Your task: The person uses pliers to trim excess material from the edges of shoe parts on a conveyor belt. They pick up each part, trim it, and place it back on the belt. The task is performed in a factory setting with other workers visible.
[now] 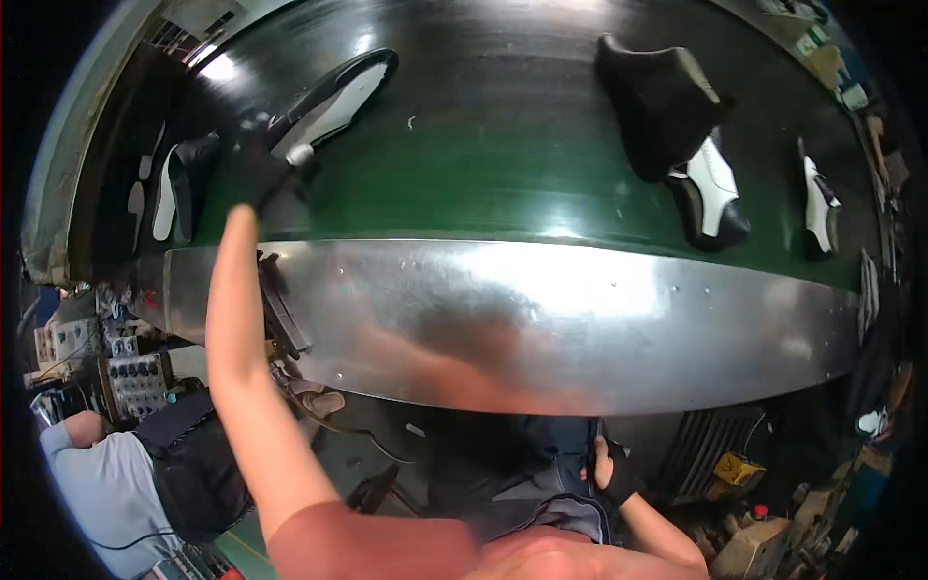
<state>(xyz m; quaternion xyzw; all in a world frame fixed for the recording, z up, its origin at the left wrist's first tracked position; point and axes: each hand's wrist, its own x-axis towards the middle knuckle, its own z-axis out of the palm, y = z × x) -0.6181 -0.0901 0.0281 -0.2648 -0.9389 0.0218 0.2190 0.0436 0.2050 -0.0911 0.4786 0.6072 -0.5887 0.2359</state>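
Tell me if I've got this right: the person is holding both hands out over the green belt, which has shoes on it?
Not quite: only the left hand is out over the green belt, which does have shoes on it. The head view shows the right hand down below the metal strip.

Belt: across the far side, behind the ledge
Belt's left end: end shoe, left of the left hand
Left hand: over the belt — at the near end of the slanting shoe
Belt's right part: rear shoe, front shoe just before it — outer shoe farther right
Right hand: nearer than the ledge, beside the lap
Lower left: co-worker
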